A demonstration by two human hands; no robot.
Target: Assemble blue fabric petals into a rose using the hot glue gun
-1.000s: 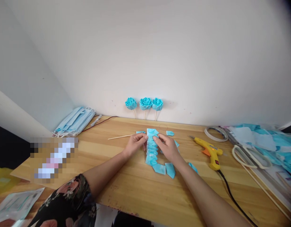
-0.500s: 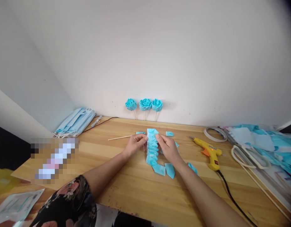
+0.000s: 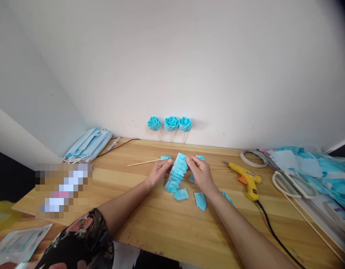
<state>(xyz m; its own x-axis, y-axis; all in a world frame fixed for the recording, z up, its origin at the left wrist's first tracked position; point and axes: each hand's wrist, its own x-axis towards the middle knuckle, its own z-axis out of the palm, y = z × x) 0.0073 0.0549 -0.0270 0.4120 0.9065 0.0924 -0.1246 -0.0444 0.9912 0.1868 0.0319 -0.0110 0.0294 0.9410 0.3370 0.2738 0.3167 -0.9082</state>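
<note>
Blue and bumpy, a folded strip (image 3: 177,173) is slanting between two hands, over the middle of the wooden table (image 3: 150,228). The right hand (image 3: 199,173) is pinching the strip's top right edge with its thumb and finger. The left hand (image 3: 158,174) is curling beside the strip's left edge, but I cannot tell if it is gripping it. Just by the strip's bottom end, a small blue piece (image 3: 180,194) is lying. A pointed piece (image 3: 200,201) is lying near the right arm. One thin stick (image 3: 143,163) is lying near the left hand, with its end by a blue scrap (image 3: 165,158). At the back, three blue flowers (image 3: 171,123) on sticks are leaning on the white wall (image 3: 172,71). On the right, a yellow glue gun (image 3: 251,180) is lying near some scissors (image 3: 300,192). On the left, face masks (image 3: 88,145) are sitting in a pile.
</note>
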